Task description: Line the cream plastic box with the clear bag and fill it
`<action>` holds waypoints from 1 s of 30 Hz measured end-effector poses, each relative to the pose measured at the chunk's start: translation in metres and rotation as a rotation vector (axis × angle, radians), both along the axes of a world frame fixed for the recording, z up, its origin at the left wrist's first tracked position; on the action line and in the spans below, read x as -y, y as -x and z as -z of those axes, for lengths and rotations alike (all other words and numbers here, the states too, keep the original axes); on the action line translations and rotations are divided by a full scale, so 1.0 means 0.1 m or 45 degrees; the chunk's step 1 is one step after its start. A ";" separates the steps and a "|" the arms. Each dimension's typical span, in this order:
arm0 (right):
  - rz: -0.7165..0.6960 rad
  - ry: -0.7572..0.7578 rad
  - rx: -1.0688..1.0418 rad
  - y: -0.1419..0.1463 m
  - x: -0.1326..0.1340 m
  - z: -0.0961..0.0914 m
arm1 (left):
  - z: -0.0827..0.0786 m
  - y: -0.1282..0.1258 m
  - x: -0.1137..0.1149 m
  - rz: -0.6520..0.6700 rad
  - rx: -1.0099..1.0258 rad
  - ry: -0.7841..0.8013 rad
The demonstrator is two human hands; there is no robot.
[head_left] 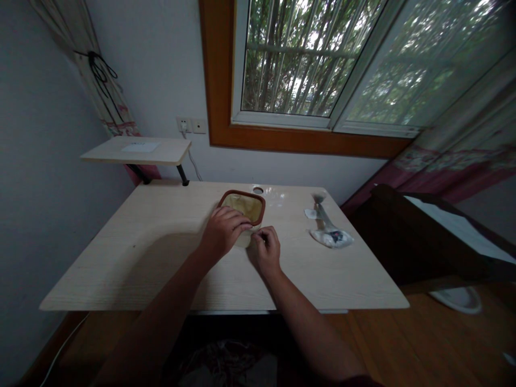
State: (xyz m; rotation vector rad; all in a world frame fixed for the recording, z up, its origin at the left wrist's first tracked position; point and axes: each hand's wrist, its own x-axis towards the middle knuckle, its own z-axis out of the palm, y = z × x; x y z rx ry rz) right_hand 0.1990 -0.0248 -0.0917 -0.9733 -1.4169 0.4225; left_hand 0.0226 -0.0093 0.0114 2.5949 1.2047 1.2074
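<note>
A cream container with a brown rim [261,210] stands on the table in front of me, its open top facing up. My left hand [226,228] lies over the container's near left side, its fingers curled on the rim. Close to the near right corner is my right hand [267,248], thumb and fingers pinched together. Whether they grip the container's edge or something small cannot be made out. My hands cover much of the container's front wall.
A clear plastic bag with white contents [331,237] lies on the table's right side, beside a small white paper [311,214]. A raised shelf [169,153] stands at the back left. Dark furniture [427,242] is beyond the right edge.
</note>
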 end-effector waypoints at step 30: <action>-0.055 -0.014 0.020 0.00 -0.01 -0.01 | -0.27 0.25 -0.10 -0.085 0.587 0.052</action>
